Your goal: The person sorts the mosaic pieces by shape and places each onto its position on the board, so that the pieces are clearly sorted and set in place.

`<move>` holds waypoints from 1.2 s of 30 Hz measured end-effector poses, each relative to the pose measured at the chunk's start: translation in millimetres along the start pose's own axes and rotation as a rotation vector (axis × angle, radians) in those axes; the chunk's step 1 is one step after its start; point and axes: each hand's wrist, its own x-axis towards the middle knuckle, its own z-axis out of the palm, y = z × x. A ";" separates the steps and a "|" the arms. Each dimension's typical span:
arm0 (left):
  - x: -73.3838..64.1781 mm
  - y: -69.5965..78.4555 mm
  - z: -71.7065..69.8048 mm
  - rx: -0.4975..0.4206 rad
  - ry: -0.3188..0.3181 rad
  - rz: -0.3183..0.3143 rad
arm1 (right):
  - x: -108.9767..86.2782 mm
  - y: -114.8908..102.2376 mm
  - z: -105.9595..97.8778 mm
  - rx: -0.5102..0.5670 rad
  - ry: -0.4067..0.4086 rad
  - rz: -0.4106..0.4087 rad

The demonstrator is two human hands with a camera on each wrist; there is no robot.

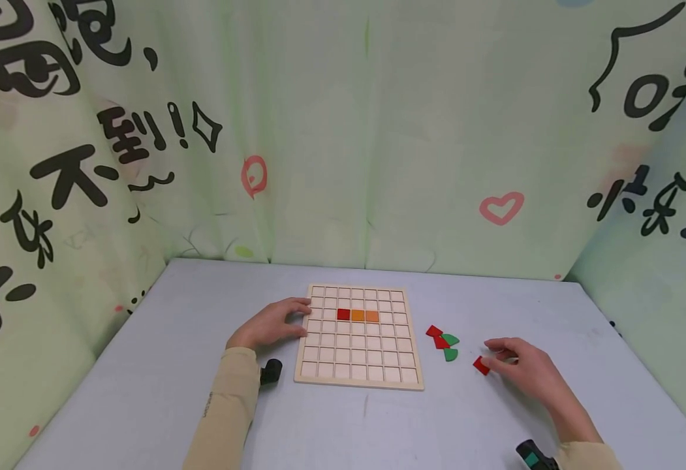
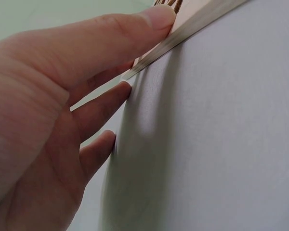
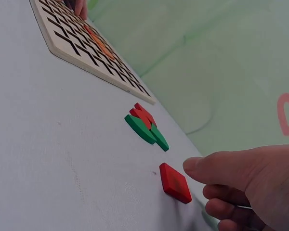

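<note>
A wooden grid board point(image 1: 358, 385) lies on the table, with one red and two orange square tiles point(image 1: 357, 316) side by side in one row. My left hand point(image 1: 272, 323) is at the board's left edge; in the left wrist view, the thumb point(image 2: 154, 21) touches that edge and the fingers are extended. At the right, my right hand point(image 1: 521, 365) is beside a red square tile point(image 3: 175, 184). In the right wrist view, a small gap shows between the thumb point(image 3: 207, 166) and this tile, and the other fingers are loosely bent.
Between the board and my right hand lies a small cluster of red tiles point(image 1: 440, 342) and green curved pieces point(image 1: 451, 354). A pale table point(image 1: 202, 281) stands against a green printed curtain point(image 1: 425, 130) at the back and sides.
</note>
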 end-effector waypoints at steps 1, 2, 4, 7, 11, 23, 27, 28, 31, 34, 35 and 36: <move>-0.2 -0.3 0.2 0.015 0.004 0.010 | -0.3 0.7 -0.2 -0.002 -0.004 0.000; -0.2 -0.4 0.3 0.020 0.005 0.013 | -0.7 1.3 -0.2 -0.002 -0.005 -0.001; 0.0 -1.2 0.8 0.026 0.010 0.016 | -1.3 2.1 -0.1 -0.004 -0.004 -0.011; 0.7 -2.3 0.9 0.022 0.007 0.013 | -1.4 2.6 0.1 -0.007 -0.006 -0.021; 2.1 -2.9 0.7 0.001 -0.002 -0.012 | -0.3 2.4 1.4 -0.013 -0.013 -0.019; 2.6 0.7 0.0 0.008 -0.006 -0.035 | -1.7 -0.1 7.7 -0.029 -0.013 -0.033; 2.0 0.8 -0.1 0.004 -0.004 -0.038 | -1.1 0.1 9.1 -0.026 -0.022 -0.030; 1.9 0.5 -0.1 0.004 -0.004 -0.035 | -1.0 0.0 9.4 -0.024 -0.024 -0.026; 1.6 0.3 0.0 0.002 -0.003 -0.028 | -0.9 0.0 9.0 -0.017 -0.027 -0.034; 0.9 1.2 -0.1 0.003 -0.002 -0.022 | -0.7 0.3 8.9 -0.017 -0.019 -0.040; 0.6 1.4 -0.3 0.002 -0.001 -0.022 | -0.7 0.5 8.7 -0.018 -0.018 -0.048; 0.4 1.8 -0.4 0.000 -0.001 -0.026 | -0.7 0.8 8.8 -0.019 -0.015 -0.052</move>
